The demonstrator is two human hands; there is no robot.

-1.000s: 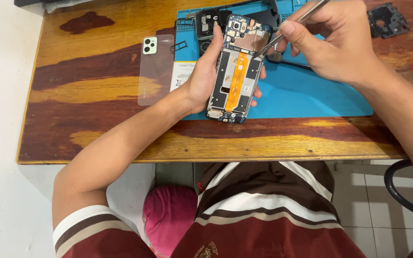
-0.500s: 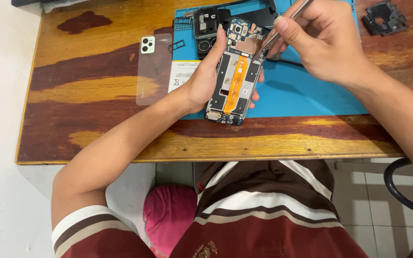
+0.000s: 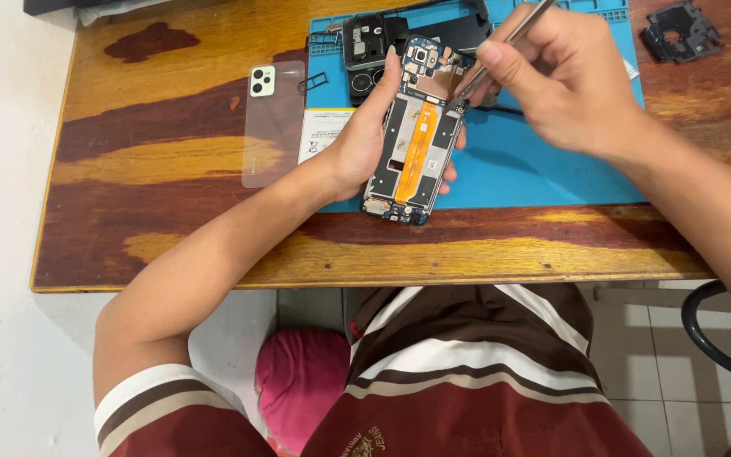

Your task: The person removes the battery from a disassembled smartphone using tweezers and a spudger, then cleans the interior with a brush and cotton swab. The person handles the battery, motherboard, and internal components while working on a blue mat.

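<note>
Metal tweezers [image 3: 501, 46], one pair, touch one opened phone [image 3: 414, 135].

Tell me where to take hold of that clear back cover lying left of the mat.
Take the clear back cover by its two long edges near the middle, coming from above. It lies flat on the wooden table, apart from the left hand that holds the opened phone. Its far end carries the camera cutout, so a grip there is less sure.

Person wore short-sleeved shirt [image 3: 467, 381], maroon with cream and dark brown bands across chest. Left sleeve [image 3: 154, 406] ended in cream-and-brown striped cuff. Small gold emblem near bottom edge. Forearms bare; both hands ungloved.
</note>
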